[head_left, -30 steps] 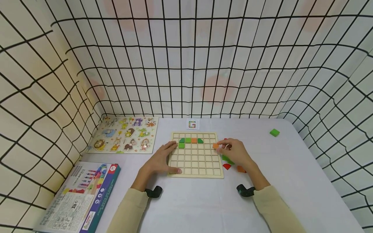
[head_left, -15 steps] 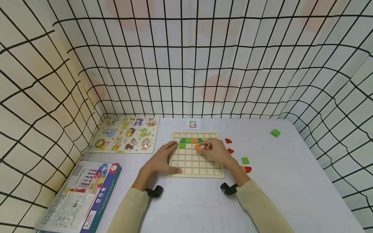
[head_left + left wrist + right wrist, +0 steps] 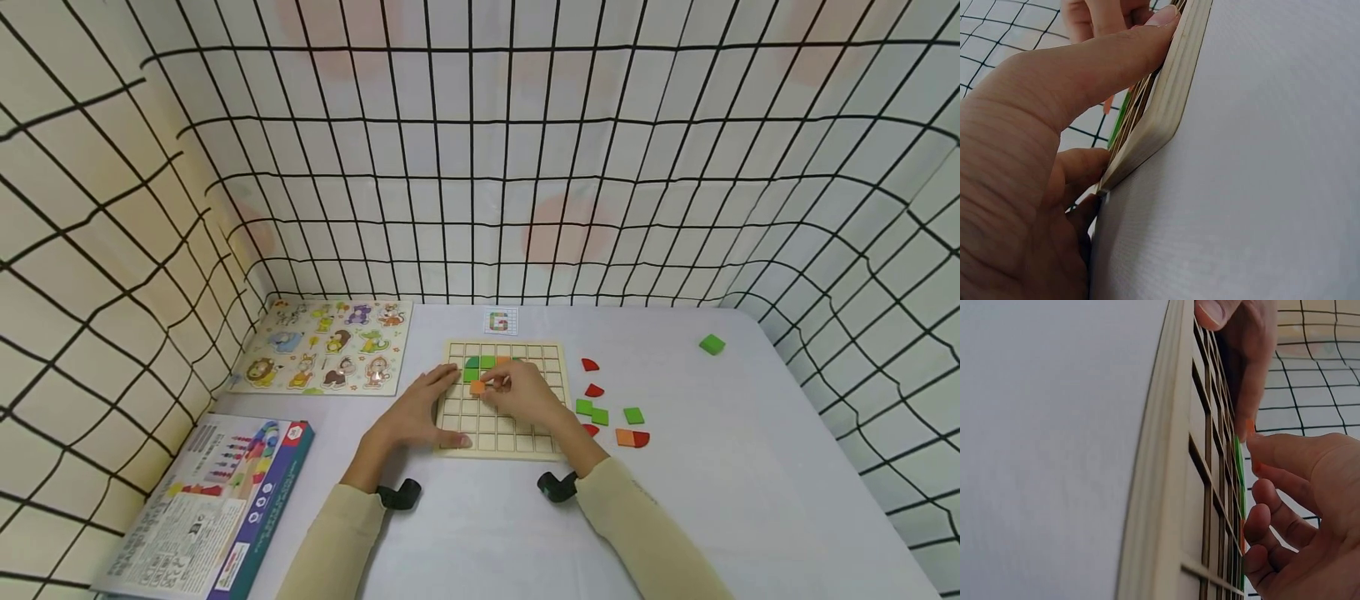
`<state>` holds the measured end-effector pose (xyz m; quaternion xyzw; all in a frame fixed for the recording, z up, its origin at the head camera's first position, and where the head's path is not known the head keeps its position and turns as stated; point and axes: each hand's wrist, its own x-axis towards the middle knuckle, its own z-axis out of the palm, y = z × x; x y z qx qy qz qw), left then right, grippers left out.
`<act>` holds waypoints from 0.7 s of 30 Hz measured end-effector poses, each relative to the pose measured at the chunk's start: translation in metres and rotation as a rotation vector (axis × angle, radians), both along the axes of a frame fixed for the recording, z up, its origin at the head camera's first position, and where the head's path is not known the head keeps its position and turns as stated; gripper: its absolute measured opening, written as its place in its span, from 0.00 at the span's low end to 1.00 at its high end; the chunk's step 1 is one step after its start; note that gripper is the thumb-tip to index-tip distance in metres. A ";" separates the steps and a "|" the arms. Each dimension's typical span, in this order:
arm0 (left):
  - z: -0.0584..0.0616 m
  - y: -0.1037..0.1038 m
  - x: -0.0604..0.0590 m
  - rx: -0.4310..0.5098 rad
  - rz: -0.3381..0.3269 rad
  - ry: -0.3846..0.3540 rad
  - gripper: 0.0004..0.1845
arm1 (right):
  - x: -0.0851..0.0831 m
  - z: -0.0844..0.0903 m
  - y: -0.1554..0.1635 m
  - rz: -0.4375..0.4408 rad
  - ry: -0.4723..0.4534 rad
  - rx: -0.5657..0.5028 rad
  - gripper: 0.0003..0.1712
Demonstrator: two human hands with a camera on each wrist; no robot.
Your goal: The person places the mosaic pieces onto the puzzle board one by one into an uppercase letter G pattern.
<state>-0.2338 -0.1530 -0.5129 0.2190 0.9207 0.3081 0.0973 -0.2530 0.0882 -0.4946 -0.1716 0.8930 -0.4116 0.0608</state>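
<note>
My right hand (image 3: 523,393) pinches an orange square tile (image 3: 477,387) between thumb and fingertips, close over the left part of a wooden grid board (image 3: 498,448). Directly behind that tile, a green square tile (image 3: 471,375) lies in the grid. A dark green rounded tile (image 3: 472,362), a green square (image 3: 487,362) and an orange square (image 3: 503,361) form a row; my right hand partly covers the row's right end. My left hand (image 3: 415,414) rests at the board's left side, fingers spread, its thumb (image 3: 1163,17) lying over the board's rim near the front left corner.
Right of the board lie red quarter-round tiles (image 3: 590,364), several green squares (image 3: 633,415) and an orange square (image 3: 625,437). One green piece (image 3: 712,344) sits farther right. A pattern card (image 3: 501,321) stands behind the board. Leftward are an animal puzzle (image 3: 322,346) and a box (image 3: 210,508).
My right hand has carried the orange square tile leftward from the board's right edge to just in front of the green tile. My left hand has stayed at the board's left side.
</note>
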 end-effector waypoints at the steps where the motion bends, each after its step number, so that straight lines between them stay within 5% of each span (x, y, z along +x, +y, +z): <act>1: 0.000 0.000 0.000 -0.002 0.001 0.000 0.63 | 0.000 0.000 -0.003 0.002 -0.001 0.005 0.14; 21: -0.003 0.000 -0.002 -0.002 -0.011 0.019 0.62 | 0.001 -0.006 -0.015 -0.024 0.013 0.074 0.14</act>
